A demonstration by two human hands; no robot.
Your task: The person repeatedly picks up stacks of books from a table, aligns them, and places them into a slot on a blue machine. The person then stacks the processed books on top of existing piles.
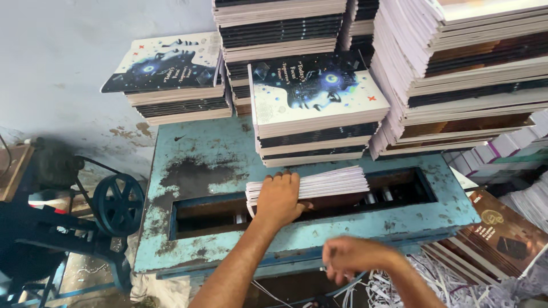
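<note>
Pressing a thin bundle of white-edged booklets down over the long slot of a worn blue metal table, my left hand lies flat on the bundle's near end, fingers together and curled over its edge. The bundle sits askew across the opening, its far end fanning slightly. My right hand hovers at the table's front lip, blurred; I cannot tell whether it is spread or closed. Behind the slot stands a stack of dark-and-cream covered books, a second like it to the left, and taller piles to the right. Brown-covered books lean beside the table above paper trimmings; a black pulley wheel sits at left. In my judgement the bundle wants squaring first: edges knocked flush, even pressure along the spine, fingers kept clear of the opening.
</note>
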